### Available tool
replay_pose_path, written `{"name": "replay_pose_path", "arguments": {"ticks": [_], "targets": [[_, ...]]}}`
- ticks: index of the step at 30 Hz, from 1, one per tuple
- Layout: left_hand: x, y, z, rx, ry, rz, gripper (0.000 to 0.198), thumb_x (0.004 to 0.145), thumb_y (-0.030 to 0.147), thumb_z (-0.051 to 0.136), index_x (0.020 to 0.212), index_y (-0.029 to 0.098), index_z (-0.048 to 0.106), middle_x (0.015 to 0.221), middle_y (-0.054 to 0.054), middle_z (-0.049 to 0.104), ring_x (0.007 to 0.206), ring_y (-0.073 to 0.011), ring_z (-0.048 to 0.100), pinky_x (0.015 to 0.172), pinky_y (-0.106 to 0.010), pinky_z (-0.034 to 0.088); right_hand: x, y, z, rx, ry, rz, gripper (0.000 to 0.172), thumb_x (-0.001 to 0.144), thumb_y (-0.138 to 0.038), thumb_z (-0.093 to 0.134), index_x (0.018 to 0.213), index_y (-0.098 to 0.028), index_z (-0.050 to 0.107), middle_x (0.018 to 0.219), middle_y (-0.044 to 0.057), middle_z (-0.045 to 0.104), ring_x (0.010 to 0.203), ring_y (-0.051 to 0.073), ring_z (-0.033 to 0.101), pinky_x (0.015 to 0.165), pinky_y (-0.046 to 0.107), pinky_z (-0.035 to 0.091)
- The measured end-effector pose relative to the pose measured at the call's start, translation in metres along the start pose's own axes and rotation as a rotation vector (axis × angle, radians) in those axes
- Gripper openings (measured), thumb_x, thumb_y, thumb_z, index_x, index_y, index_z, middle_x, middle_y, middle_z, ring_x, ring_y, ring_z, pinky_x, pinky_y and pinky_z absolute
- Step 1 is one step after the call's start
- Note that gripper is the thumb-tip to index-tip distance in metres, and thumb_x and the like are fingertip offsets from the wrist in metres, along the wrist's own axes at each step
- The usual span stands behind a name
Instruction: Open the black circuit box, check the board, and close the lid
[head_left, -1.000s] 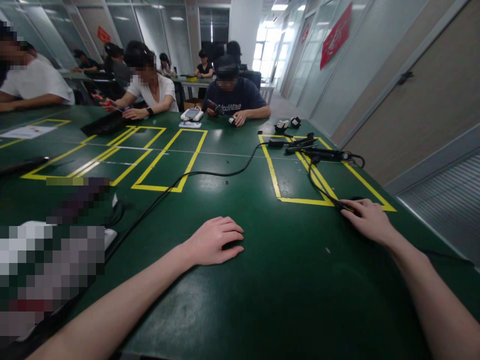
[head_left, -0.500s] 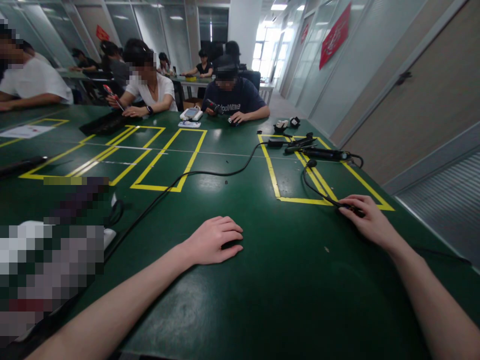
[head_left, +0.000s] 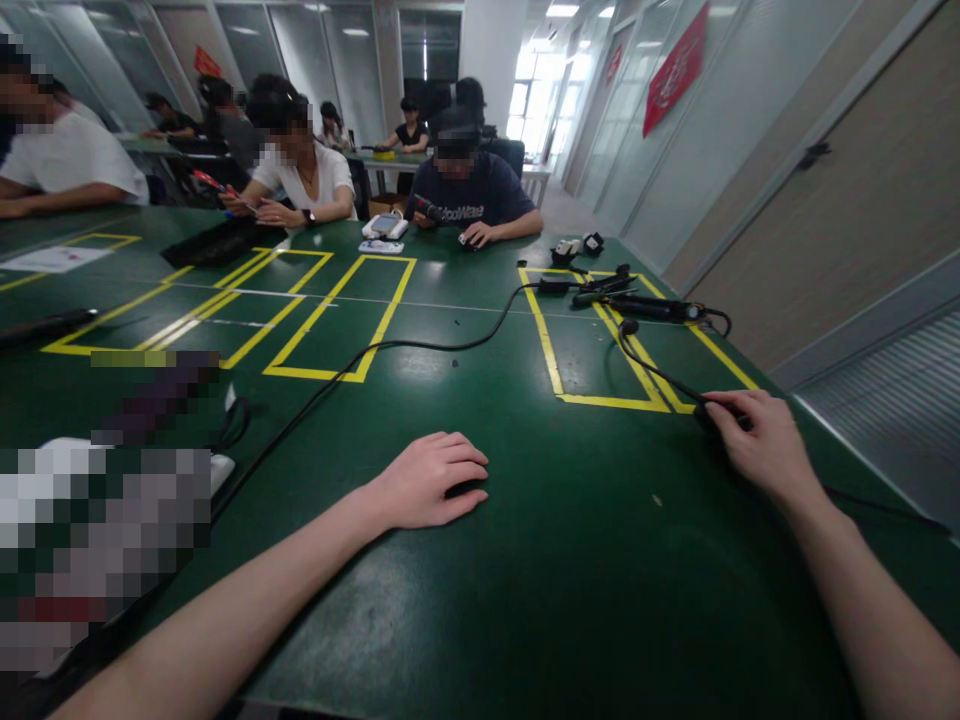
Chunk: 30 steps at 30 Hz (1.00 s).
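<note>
My left hand (head_left: 430, 482) lies palm down on the green table (head_left: 525, 560), fingers loosely curled, holding nothing. Over at the right, my right hand (head_left: 763, 445) is closed on a thin black cable (head_left: 660, 376) near the corner of a yellow taped rectangle (head_left: 600, 402). That cable runs up to a black rod-shaped tool (head_left: 649, 308) lying across the tape.
A thicker black cord (head_left: 390, 350) crosses the table toward a white device (head_left: 214, 470) at the left. Several other people sit working at the far side, one in a dark shirt (head_left: 469, 200). Small black parts (head_left: 577, 245) lie at the back right.
My right hand has slid a little to the right and back along the table with the thin cable, pulling its loop. My left hand has stayed still.
</note>
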<state>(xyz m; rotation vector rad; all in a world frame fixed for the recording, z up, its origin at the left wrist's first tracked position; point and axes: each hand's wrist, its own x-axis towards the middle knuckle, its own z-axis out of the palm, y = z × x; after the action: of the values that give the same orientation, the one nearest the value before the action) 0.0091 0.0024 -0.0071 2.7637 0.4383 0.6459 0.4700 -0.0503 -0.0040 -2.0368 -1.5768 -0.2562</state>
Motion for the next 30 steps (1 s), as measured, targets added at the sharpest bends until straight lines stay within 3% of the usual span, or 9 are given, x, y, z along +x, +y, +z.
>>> {"name": "replay_pose_path", "arguments": {"ticks": [6,10,14,21,26,30], "targets": [[0.000,0.000,0.000,-0.006,0.003,0.000,0.026,0.103,0.034,0.055,0.105,0.018,0.075,0.113,-0.009,0.076,0.103,-0.0212,0.068,0.090,-0.036,0.057,-0.003,-0.012,-0.008,0.167,-0.072,0.061,0.028,0.074,-0.044,0.055,0.083,-0.022,0.070,0.090,0.013,0.068,0.091,0.033,0.064,0.079,0.044,0.052],[0.000,0.000,0.000,-0.004,0.014,0.005,0.024,0.103,0.033,0.056,0.103,0.018,0.075,0.112,-0.008,0.077,0.103,-0.0214,0.069,0.090,-0.036,0.056,-0.004,-0.013,-0.017,0.119,0.046,0.130,0.029,0.077,-0.044,0.052,0.087,-0.021,0.069,0.096,0.013,0.066,0.084,0.030,0.064,0.076,0.043,0.053],[0.000,-0.001,0.001,-0.001,0.028,0.019,0.022,0.102,0.032,0.058,0.103,0.017,0.074,0.111,-0.007,0.077,0.102,-0.0215,0.069,0.088,-0.035,0.056,-0.004,-0.004,-0.018,-0.021,0.123,0.214,0.034,0.080,-0.042,0.044,0.088,-0.020,0.068,0.103,0.017,0.067,0.090,0.032,0.067,0.081,0.045,0.054],[-0.001,-0.001,0.001,0.006,0.028,0.020,0.023,0.102,0.033,0.057,0.104,0.017,0.074,0.112,-0.007,0.077,0.103,-0.0217,0.069,0.090,-0.035,0.055,-0.001,0.002,-0.004,-0.082,-0.114,0.336,0.031,0.080,-0.042,0.046,0.083,-0.022,0.070,0.104,0.016,0.074,0.100,0.036,0.068,0.076,0.045,0.054],[-0.001,-0.001,0.001,0.008,0.017,0.015,0.022,0.102,0.033,0.057,0.104,0.018,0.074,0.113,-0.007,0.076,0.104,-0.0216,0.069,0.089,-0.035,0.055,-0.003,-0.001,-0.002,-0.133,-0.169,0.245,0.038,0.077,-0.053,0.055,0.084,-0.022,0.074,0.110,0.014,0.073,0.104,0.034,0.067,0.077,0.042,0.053],[0.000,-0.001,0.002,0.008,0.026,0.020,0.023,0.102,0.033,0.057,0.103,0.017,0.074,0.112,-0.007,0.077,0.103,-0.0217,0.069,0.089,-0.035,0.055,-0.006,0.005,0.001,-0.163,-0.150,0.176,0.041,0.080,-0.058,0.056,0.083,-0.022,0.076,0.109,0.014,0.074,0.097,0.032,0.067,0.065,0.038,0.050]]}}
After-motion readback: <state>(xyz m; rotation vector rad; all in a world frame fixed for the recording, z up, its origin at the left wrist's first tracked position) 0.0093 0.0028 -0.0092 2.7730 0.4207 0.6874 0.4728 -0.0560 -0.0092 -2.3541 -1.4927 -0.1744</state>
